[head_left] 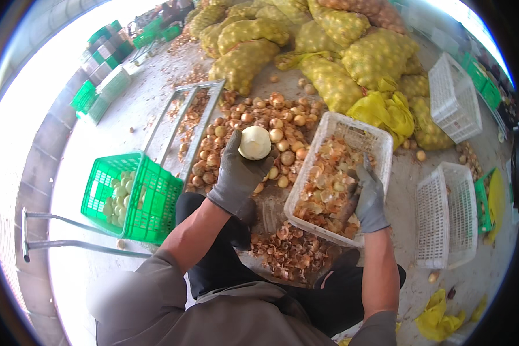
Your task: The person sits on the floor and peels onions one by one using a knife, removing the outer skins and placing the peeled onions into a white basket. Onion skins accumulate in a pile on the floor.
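Observation:
My left hand (242, 177), in a grey work glove, holds a peeled white onion (254, 143) above a heap of unpeeled onions (246, 116). My right hand (369, 194), gloved the same way, hangs over the right side of a white plastic crate (292, 200). Loose brown onion skins (324, 177) fill much of this crate. Something thin and greyish shows by the right fingers, but whether the hand grips it is unclear. To the left stands a green plastic crate (155, 203) with several peeled onions (120, 197) inside.
Yellow mesh sacks of onions (328, 82) are piled beyond the heap. A metal frame (203, 125) lies left of the onions, and metal handles (69, 244) extend beside the green crate. White crates (432, 216) stand at right. Onion skins (294, 251) litter the floor between my legs.

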Demonstrator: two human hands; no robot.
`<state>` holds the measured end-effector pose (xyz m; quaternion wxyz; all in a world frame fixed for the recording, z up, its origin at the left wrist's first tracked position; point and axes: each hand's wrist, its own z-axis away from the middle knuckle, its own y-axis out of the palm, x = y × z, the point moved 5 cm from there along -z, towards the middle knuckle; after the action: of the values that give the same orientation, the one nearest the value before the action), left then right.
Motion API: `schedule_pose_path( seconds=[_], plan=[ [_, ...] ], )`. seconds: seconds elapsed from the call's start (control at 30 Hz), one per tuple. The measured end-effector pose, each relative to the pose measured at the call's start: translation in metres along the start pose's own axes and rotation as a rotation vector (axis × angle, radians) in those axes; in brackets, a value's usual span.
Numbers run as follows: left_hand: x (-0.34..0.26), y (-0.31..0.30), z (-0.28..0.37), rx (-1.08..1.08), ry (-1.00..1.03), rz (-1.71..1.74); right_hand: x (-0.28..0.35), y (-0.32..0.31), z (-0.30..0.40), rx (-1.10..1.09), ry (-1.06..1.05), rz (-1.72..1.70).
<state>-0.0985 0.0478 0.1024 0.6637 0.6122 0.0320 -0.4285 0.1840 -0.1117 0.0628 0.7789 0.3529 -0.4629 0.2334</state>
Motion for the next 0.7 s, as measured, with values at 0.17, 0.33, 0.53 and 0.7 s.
schedule_pose_path(
  seconds=[0.17,0.33,0.53,0.7],
  plan=[
    [-0.115,-0.038,0.051,-0.174,0.349,0.152,-0.014,-0.026,-0.027,-0.003,0.006,-0.142],
    [-0.289,-0.181,0.109,-0.171,0.903,0.308,-0.011,-0.009,-0.018,0.044,0.045,-0.175],
    [-0.258,-0.182,0.116,-0.443,0.728,0.204,0.017,-0.044,-0.042,0.069,0.022,-0.36],
    [-0.133,-0.131,0.024,-0.354,0.412,-0.313,0.046,-0.04,-0.029,0.037,-0.127,-0.604]
  ],
)
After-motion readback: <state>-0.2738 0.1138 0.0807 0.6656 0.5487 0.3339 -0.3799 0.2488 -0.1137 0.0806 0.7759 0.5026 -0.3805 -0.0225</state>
